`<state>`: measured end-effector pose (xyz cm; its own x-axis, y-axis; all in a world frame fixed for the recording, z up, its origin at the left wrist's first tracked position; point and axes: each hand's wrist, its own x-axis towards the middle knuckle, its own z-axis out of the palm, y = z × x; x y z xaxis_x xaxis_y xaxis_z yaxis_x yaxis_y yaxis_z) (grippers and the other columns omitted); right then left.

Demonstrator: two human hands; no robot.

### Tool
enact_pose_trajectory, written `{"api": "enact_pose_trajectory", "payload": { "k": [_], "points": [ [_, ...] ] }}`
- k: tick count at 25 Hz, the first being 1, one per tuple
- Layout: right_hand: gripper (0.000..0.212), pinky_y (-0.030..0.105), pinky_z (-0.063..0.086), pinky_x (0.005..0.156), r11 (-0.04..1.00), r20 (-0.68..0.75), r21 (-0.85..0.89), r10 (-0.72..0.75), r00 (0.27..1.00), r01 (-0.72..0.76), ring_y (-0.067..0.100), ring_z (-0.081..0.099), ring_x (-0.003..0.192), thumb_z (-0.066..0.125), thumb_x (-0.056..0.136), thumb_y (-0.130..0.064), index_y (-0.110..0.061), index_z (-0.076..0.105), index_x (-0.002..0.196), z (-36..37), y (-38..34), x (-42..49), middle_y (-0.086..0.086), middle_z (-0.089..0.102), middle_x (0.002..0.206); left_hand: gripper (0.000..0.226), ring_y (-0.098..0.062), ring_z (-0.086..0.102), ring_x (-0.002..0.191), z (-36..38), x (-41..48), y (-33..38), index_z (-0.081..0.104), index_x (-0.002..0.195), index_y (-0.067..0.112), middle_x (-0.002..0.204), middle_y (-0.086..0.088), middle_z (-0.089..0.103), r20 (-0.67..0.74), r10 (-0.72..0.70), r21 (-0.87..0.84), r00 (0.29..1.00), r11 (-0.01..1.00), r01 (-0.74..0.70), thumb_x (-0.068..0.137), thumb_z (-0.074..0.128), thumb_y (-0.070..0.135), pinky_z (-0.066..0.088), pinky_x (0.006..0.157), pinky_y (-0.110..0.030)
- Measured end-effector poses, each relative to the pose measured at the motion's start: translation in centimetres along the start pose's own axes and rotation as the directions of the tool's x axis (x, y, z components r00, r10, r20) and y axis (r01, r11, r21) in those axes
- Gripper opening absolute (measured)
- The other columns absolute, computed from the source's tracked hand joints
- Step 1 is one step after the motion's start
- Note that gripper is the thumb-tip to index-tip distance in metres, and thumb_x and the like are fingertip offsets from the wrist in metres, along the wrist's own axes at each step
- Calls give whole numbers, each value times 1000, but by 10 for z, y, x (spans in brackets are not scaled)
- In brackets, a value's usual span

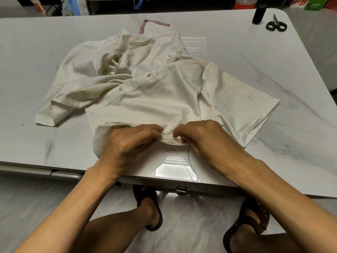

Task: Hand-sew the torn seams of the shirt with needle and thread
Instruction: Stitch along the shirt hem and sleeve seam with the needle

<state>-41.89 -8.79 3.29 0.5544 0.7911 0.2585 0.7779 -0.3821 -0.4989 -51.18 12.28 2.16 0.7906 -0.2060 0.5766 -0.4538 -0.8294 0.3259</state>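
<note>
Stitching looks barely begun: needle [168,137] is in the hem of the shirt [145,88], at 6 o'clock on the surface [36,52]. Your right hand [202,137] pinches the needle w/ curled fingers [179,133]; your left hand [127,143] grips the fold. Thread [189,161] trails off the edge. Most of the seam prob. still to do. Spool [259,14] and scissors [276,25] sit at 1 o'clock.

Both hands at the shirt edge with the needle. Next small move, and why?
Likely push the needle on through the fold toward the left hand. The right hand pinches it with its tip at the shirt edge the left hand pinches, and the thread trails slack over the table edge.
</note>
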Motion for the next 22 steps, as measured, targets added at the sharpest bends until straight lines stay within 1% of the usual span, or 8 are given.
{"api": "enact_pose_trajectory", "payload": {
  "k": [2,5,8,11,13,15,18,22],
  "points": [
    [36,37,53,60,1000,-1,-13,-10,1000,10,22,66,70,66,75,8,-18,71,100,0,0,0,-2,68,77,8,-10,69,94,-1,1,-2,76,92,0,104,-6,75,8,15,-2,1000,1000,-15,85,72,-2,54,78,-18],
    [36,33,51,57,998,-6,-54,-32,999,31,23,65,68,66,75,9,-19,70,98,0,0,1,-1,68,76,10,-13,71,95,-2,2,-5,76,95,1,106,-7,75,33,33,1,999,999,-33,87,71,0,57,75,-29],
    [33,30,45,54,992,-24,-101,-72,997,69,25,62,63,55,74,4,-17,70,94,-3,-3,1,1,67,73,9,-12,71,96,-2,3,-5,76,94,2,106,-6,75,51,40,-23,998,999,-39,90,69,3,58,74,-33],
    [41,27,39,56,988,-30,-113,-108,994,104,28,59,62,33,76,-5,-14,71,90,-6,-7,3,3,65,70,8,-10,71,96,-1,4,-5,76,93,2,104,-5,75,74,35,-62,997,998,-30,86,72,1,59,75,-32],
    [47,28,39,57,986,-24,-118,-125,992,121,29,58,63,27,76,-11,-13,72,88,-6,-9,4,4,65,70,9,-9,71,94,0,5,-5,77,93,2,102,-4,76,96,25,-95,995,995,-16,85,73,1,59,77,-30],
    [47,31,42,56,984,-12,-124,-132,991,129,29,57,63,26,76,-12,-13,71,87,-6,-8,3,4,64,69,9,-9,72,92,0,7,-5,77,93,2,100,-3,76,103,22,-119,994,993,-10,84,75,1,59,77,-29],
    [42,32,45,54,981,-12,-129,-146,989,143,29,57,63,30,78,-13,-13,71,86,-6,-9,4,4,64,68,7,-9,72,88,-1,8,-3,77,91,2,95,-3,77,86,20,-146,996,989,-7,86,74,6,58,74,-27],
    [34,28,41,54,975,13,-134,-178,984,178,24,54,62,37,81,-17,-15,70,82,-3,-13,5,1,61,66,14,-7,72,84,1,11,-1,78,91,3,90,-1,77,68,-5,-170,998,985,17,89,70,15,56,72,-24]
  ]
}}
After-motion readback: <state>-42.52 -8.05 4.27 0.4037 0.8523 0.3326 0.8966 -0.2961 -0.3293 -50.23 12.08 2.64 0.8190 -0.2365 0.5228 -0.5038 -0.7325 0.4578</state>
